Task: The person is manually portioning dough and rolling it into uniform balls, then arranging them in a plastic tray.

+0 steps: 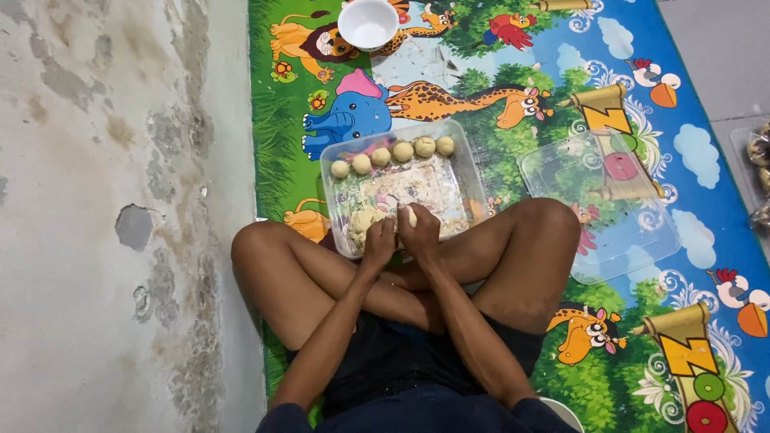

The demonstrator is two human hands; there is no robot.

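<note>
A pale lump of dough (410, 215) is pinched between the left hand (379, 240) and the right hand (420, 233), both grips pressed together around it, low over the near end of a clear plastic tray (468, 178). A larger dough mass (362, 221) lies just beside the left hand, and five dough balls (392, 155) are lined along the tray's far wall. A clear lid (597, 204) lies right, a white bowl (368, 23) beyond, all on a cartoon-animal mat (690, 265). Most of the lump is hidden by fingers.
</note>
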